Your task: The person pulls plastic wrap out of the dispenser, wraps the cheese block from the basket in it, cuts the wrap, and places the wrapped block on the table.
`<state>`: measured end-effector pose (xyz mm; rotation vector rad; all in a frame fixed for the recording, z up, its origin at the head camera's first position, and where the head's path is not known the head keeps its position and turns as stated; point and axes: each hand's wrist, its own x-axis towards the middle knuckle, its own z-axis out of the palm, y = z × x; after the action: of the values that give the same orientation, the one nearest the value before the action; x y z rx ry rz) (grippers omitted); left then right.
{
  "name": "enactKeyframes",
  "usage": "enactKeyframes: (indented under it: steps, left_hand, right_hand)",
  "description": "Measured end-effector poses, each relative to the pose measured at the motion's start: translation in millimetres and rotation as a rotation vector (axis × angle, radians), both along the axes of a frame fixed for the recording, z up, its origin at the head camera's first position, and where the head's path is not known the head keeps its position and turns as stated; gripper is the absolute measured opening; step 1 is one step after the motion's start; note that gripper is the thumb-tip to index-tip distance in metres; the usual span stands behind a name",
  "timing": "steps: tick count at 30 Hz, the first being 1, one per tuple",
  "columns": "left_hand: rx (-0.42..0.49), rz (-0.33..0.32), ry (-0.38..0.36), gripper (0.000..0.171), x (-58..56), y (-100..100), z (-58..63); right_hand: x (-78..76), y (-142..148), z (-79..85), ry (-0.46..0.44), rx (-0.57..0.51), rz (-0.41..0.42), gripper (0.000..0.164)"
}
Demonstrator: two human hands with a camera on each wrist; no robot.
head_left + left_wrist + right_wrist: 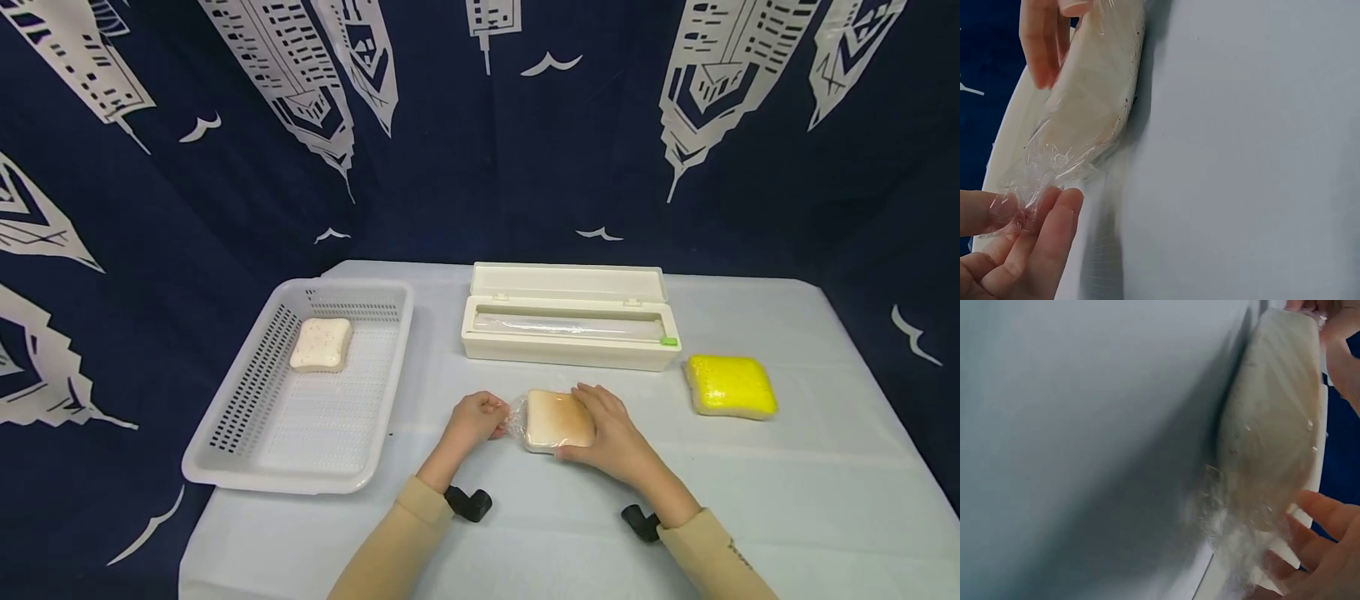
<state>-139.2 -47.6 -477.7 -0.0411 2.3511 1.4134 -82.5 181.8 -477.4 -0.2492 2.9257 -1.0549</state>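
- Where the white-covered worktop (840,475) ends at its far side, a dark-blue cloth (487,183) hangs behind it & to either side, printed w/ white bldgs. (upside down) and birds.
- Ctr. of worktop: bread slice (555,421), browned face up, btwn. the two hands, in clear film (517,418); whether it rests on the surface or is slightly raised can't be told.
- L hand (474,421): thumb & fingertips pinching the film's gathered end, just beside the bread.
- R hand (618,437): part-open, thumb at near edge & fingers at far edge of the bread slice's R end, holding it; firmness unclear.
- Behind the hands: cream box (562,351), lid up, w/ clear roll (562,325) inside & green tab (669,341) at R front.
- L: perforated white basket (397,367) w/ pale slice (321,345) toward its far end; it hides part of the worktop's L edge.
- R: glossy yellow block (731,385), near the box's R end.
- Cut off: worktop's near edge & both tan sleeves (405,533), by frame bottom; several bldg. prints, by frame top.
- Partly hidden: bread slice's R end, under R hand; black fittings (472,505) at the wrists.
- Hard to make out: lettering on R sleeve; crumpled film by R hand, blurred in R wrist view.
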Motion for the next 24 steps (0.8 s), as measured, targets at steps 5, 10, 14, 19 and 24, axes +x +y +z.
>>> enactKeyframes:
  steps: [5, 10, 14, 19, 24]
  left_hand:
    - [0.055, 0.04, -0.021, 0.018, 1.6, 1.5, -1.4]
    - [0.112, 0.085, -0.036, 0.018, 1.7, 3.8, 0.6]
    - [0.158, 0.13, -0.055, 0.02, 2.2, 7.1, 1.7]
    - [0.17, 0.15, -0.005, 0.026, 8.4, 17.9, 5.5]
    - [0.053, 0.086, 0.216, 0.036, 29.5, 35.1, 13.8]
  right_hand:
    - [-1.6, -3.2, -7.3, 0.023, 0.007, 0.052, 0.089]
    - [-3.3, -6.5, -8.6, 0.065, 0.01, 0.04, 0.083]
    - [-4.5, -9.1, -8.7, 0.081, 0.021, 0.034, 0.08]
    - [-5.6, -10.3, -10.4, 0.116, 0.028, 0.03, 0.079]
    - [-6.2, -10.0, -12.8, 0.118, 0.035, 0.023, 0.079]
